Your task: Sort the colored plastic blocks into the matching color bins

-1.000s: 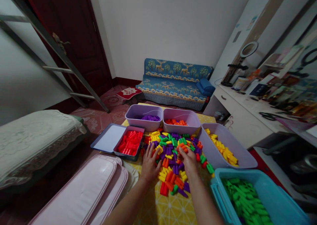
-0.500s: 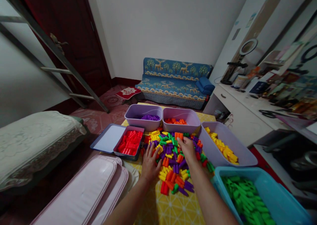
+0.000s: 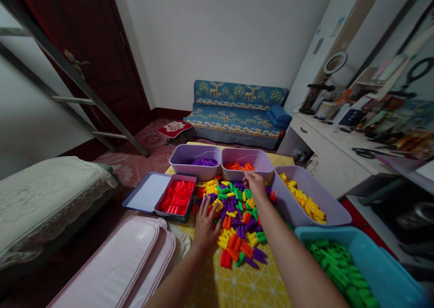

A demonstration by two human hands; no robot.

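A mixed pile of plastic building pieces [image 3: 241, 230] in yellow, green, purple, orange and red lies on the table. My left hand [image 3: 205, 224] rests at the pile's left side, fingers spread and holding nothing visible. Higher up, my right hand [image 3: 255, 184] is at the front wall of the pinkish-purple bin [image 3: 266, 168], its fingers curled together. What those fingers hold, if anything, is hidden. Inside that bin are orange pieces [image 3: 233, 166]. The neighbouring lilac bin [image 3: 179, 164] contains purple pieces [image 3: 205, 162].
Red pieces [image 3: 176, 196] fill a hinged box with its lid [image 3: 146, 194] open. To the right stand a lilac bin [image 3: 334, 210] of yellow pieces and a turquoise bin [image 3: 383, 262] of green pieces. Pink lids [image 3: 111, 258] lie at left; a sofa [image 3: 233, 120] is beyond.
My right hand has moved up from the pile to the orange pieces' bin; the orange piece it held is no longer visible in it. My left hand stays put.
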